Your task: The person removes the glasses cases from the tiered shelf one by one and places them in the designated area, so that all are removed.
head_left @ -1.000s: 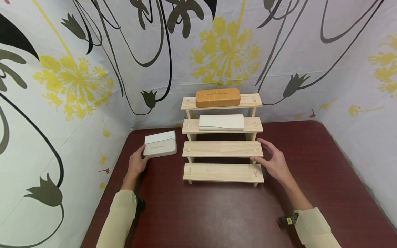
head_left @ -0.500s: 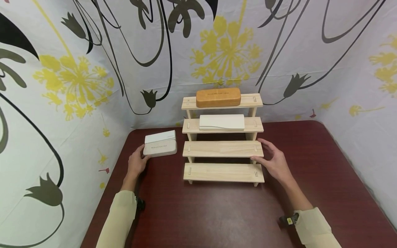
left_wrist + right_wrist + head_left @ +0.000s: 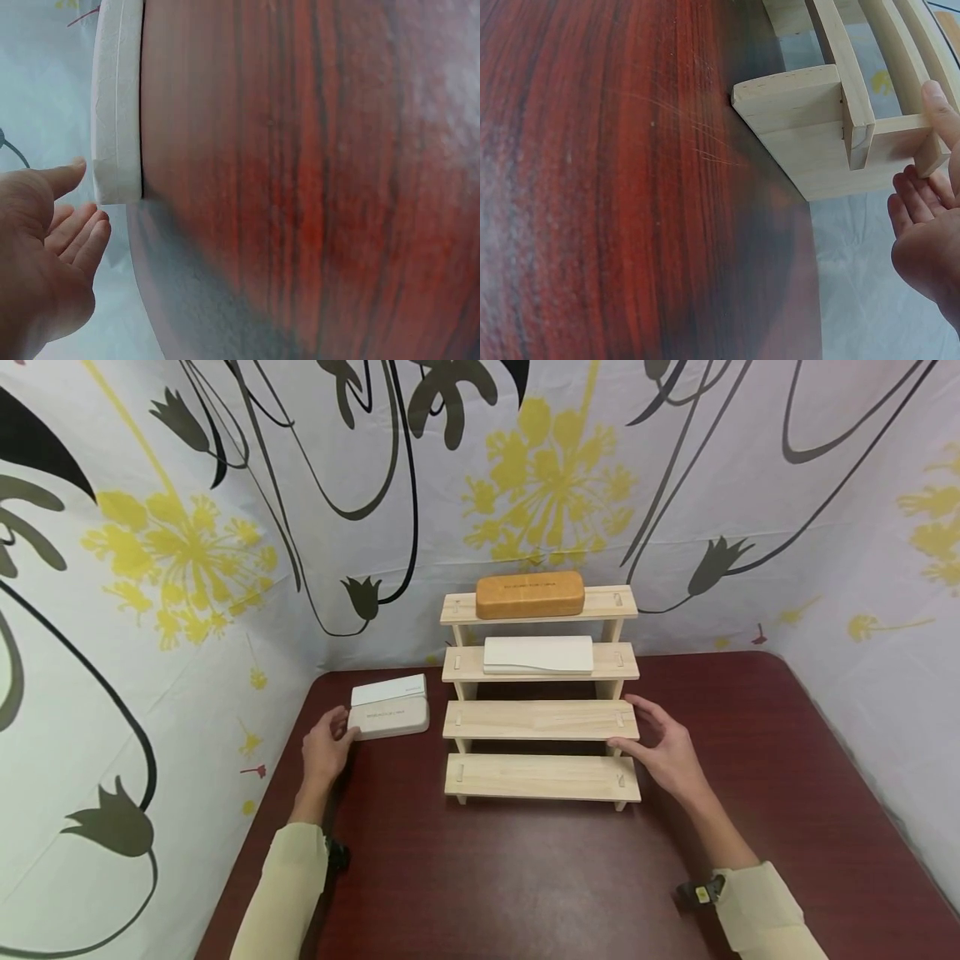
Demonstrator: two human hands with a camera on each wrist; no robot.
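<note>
Left hand: I see the left hand (image 3: pixel 324 750) with thumb and fingers loosely spread, holding nothing, just beside the near left corner of the white case (image 3: pixel 386 718); I can't tell whether the thumb touches it.
White case: lying on the table (image 3: pixel 540 877), left of the stand, a brighter strip along its back part.
Right hand: my view has the right hand (image 3: pixel 669 756) pinching one end of the wooden stand (image 3: pixel 542 720), thumb at the front edge, fingers behind and below; the gap is only as wide as the board.
Wooden stand: four steps, upright on the table against the back cloth (image 3: pixel 825 568); the hand is on the second step from the bottom, right end.
Top step: a brown case (image 3: pixel 529 595) with faint lettering.
Step below: a flat white box (image 3: pixel 537 655).
Sleeves: both pale yellow.
</note>
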